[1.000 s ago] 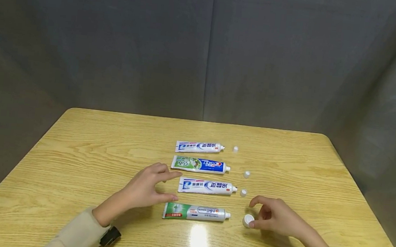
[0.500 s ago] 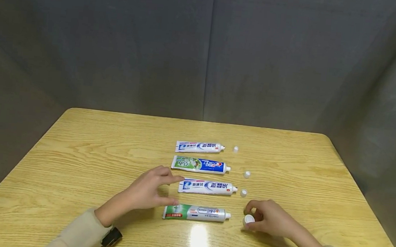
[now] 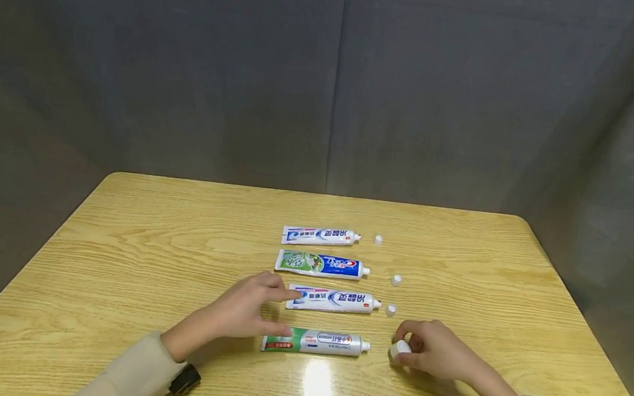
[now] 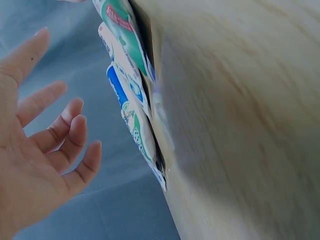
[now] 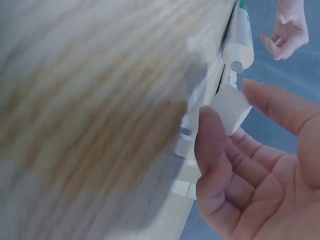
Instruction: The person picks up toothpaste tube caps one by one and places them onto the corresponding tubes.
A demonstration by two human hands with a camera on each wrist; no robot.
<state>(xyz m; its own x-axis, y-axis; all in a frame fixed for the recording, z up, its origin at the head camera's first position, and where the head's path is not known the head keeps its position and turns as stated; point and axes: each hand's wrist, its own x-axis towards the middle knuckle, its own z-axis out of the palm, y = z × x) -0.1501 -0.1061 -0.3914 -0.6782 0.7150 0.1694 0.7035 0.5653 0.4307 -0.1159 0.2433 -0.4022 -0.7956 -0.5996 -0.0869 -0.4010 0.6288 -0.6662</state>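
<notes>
Head view: a dark grey fabric backdrop (image 3: pixel 192 74) hangs behind a yellowish wood-grain tabletop (image 3: pixel 150 227). A person's beige sleeves (image 3: pixel 132 370) come in from the lower edge.

The two hands are well apart. The left hand (image 3: pixel 247 308) has its thumb and fingers spread and grips nothing; the left wrist view shows it clear of the tubes. The right hand (image 3: pixel 442 353) is curled, thumb and finger clamped on a wide white plastic cap (image 3: pixel 400 349).

Four toothpaste tubes lie flat, one beyond another, bare nozzles pointing right. Nearest is a green-and-silver tube (image 3: pixel 332 344), the left thumb over its green end. Next is a white-and-blue tube (image 3: pixel 342 301), the left index finger over its tail. Beyond lie a green-and-blue Crest tube (image 3: pixel 339 267) and a smaller-looking white tube (image 3: pixel 322 237).

The wide cap is tilted, near the green-and-silver tube's nozzle; whether it touches the tabletop, I cannot tell. Three small white plastic caps (image 3: pixel 391 309) sit on the tabletop, one near each remaining nozzle.
</notes>
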